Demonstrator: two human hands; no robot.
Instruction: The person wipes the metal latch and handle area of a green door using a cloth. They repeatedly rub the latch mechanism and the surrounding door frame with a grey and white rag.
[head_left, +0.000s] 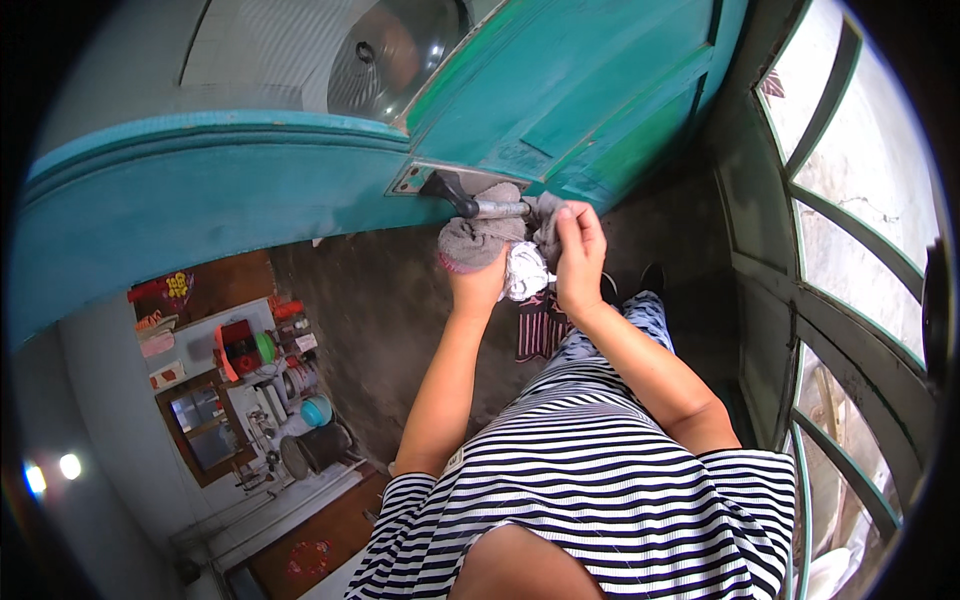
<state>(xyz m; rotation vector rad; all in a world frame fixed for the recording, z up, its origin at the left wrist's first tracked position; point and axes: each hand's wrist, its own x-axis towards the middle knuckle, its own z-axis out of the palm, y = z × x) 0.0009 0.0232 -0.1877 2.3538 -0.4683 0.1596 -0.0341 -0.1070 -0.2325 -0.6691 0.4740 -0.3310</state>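
A teal door (247, 187) carries a metal plate (409, 180) and a lever handle (501, 210) with a dark base and a metal grip. A grey cloth (469, 244) with a pinkish edge is bunched about the handle, parts of it showing above and below the grip. My left hand (480, 281) holds this bunch from below; the cloth hides its fingers. Gathered between thumb and fingers of my right hand (581, 259) is grey cloth at the handle's free end. Between my hands hangs a crumpled white cloth (527, 271); what holds it is hidden.
A barred window frame (859, 217) stands at the right. Below my hands, a striped dark mat (536, 334) lies on the dark floor (375, 337). At the left are a dark bucket (319, 446), a blue bowl (316, 410), a red container (244, 345) and a framed mirror or window (206, 427).
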